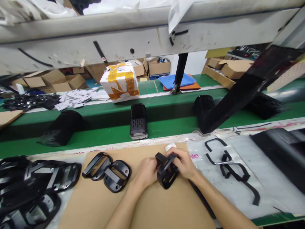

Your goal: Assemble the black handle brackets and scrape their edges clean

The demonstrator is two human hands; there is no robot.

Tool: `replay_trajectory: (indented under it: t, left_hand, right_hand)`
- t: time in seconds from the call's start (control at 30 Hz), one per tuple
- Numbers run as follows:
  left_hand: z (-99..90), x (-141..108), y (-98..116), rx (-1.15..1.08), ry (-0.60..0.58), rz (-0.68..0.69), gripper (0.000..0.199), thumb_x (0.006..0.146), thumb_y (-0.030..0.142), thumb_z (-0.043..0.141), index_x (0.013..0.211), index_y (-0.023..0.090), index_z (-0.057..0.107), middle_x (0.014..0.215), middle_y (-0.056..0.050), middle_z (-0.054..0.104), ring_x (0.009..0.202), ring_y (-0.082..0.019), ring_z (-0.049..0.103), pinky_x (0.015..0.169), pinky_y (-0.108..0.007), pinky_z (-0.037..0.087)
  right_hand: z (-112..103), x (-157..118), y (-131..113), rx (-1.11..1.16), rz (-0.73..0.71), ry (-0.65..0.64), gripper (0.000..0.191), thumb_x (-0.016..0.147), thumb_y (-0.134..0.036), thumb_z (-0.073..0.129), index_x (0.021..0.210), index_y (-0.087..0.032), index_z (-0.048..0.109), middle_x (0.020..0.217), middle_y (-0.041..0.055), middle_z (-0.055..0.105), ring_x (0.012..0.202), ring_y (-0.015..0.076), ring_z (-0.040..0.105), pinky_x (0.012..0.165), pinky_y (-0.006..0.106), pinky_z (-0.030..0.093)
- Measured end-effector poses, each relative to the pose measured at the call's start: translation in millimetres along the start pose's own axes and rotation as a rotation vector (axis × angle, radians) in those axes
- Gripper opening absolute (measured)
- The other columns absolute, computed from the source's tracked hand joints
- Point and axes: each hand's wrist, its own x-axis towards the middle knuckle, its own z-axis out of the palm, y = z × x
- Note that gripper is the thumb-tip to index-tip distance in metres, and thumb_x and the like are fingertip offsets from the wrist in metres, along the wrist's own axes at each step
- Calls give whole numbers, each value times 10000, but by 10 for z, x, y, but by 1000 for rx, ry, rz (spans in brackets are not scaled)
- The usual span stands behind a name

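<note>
Over a brown cardboard sheet [164, 210], both hands hold one black bracket-like frame [164, 181] with a raised bar across it. My left hand [148, 171] grips its left side, fingers partly hidden behind it. On the upper right, my right hand [184, 162] is closed round the raised part of the same frame. Two similar black frames lie to the left: one with a bar [116, 176] nearer my left hand, another [97, 167] partly touching it. A small white crumpled piece [170, 146] sits just behind my right hand.
Several black frames are heaped [28, 190] at the left. Thin black strips [235, 170] lie at the right on a whitish sheet. Perforated black housings, one central [138, 121], stand on the green conveyor [164, 122]. A slanted black post [238, 95] and a white overhead beam [143, 39] cross in front.
</note>
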Motion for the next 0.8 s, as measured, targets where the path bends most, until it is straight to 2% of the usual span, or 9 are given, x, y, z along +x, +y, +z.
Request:
replay_trajectory:
  t: [0.1,0.17,0.27,0.37,0.43,0.53,0.63,0.7,0.8]
  left_hand:
    - [-14,45,-142,24,137,-32,246,926,196,490,745,183,657,753,-69,683,683,-198,599,644,-280,349]
    - [6,64,-250,77,268,-38,200,925,170,502,856,181,690,837,-79,703,797,-223,612,725,-300,386]
    - [59,75,-348,221,398,-23,136,908,194,582,800,193,664,796,-59,661,857,-244,573,792,-339,388]
    - [94,74,-349,328,451,-21,300,933,279,604,644,204,568,752,-49,609,836,-238,550,775,-360,376]
    - [89,66,-328,344,462,-15,341,946,315,603,627,205,558,773,-53,609,842,-234,553,775,-367,377]
    - [59,42,-302,349,443,-31,254,922,282,638,683,203,601,815,-54,621,872,-240,564,788,-375,385]
    - [45,15,-286,360,425,-71,156,909,239,644,759,197,642,840,-54,627,889,-248,569,793,-384,392]
    - [55,4,-280,371,422,-89,134,921,237,627,800,191,662,858,-59,634,897,-254,572,798,-392,395]
    - [85,0,-281,379,407,-95,116,924,236,621,841,186,684,896,-71,650,922,-264,576,810,-403,399]
  right_hand:
    - [-166,-73,-160,-109,91,-13,339,967,-292,559,1300,-246,597,1256,73,649,1125,236,623,981,361,481]
    - [-270,-284,-206,-259,189,-52,468,977,-349,586,1432,-289,492,1385,89,572,1223,261,576,1044,405,463]
    - [-311,-760,-126,-463,358,-67,381,937,-403,611,1290,-262,587,1239,112,636,1137,305,621,941,424,525]
    - [-270,-1161,28,-613,501,2,313,902,-432,586,1145,-247,655,1026,85,672,951,296,661,814,411,550]
    - [-257,-1292,67,-600,530,71,324,915,-487,557,1092,-245,681,980,77,686,927,286,671,790,385,554]
    - [-257,-1337,-40,-392,615,150,425,897,-591,584,1086,-224,684,965,80,715,783,242,687,594,292,534]
    - [-192,-1368,-268,-71,822,201,536,916,-680,549,1135,-202,654,690,11,646,410,124,472,353,219,322]
    - [-81,-1424,-401,79,906,240,578,923,-701,547,1201,-203,638,571,-35,549,360,97,366,336,197,266]
    - [151,-1529,-471,189,934,232,660,866,-731,619,1277,-216,640,590,-22,549,394,111,405,358,202,321]
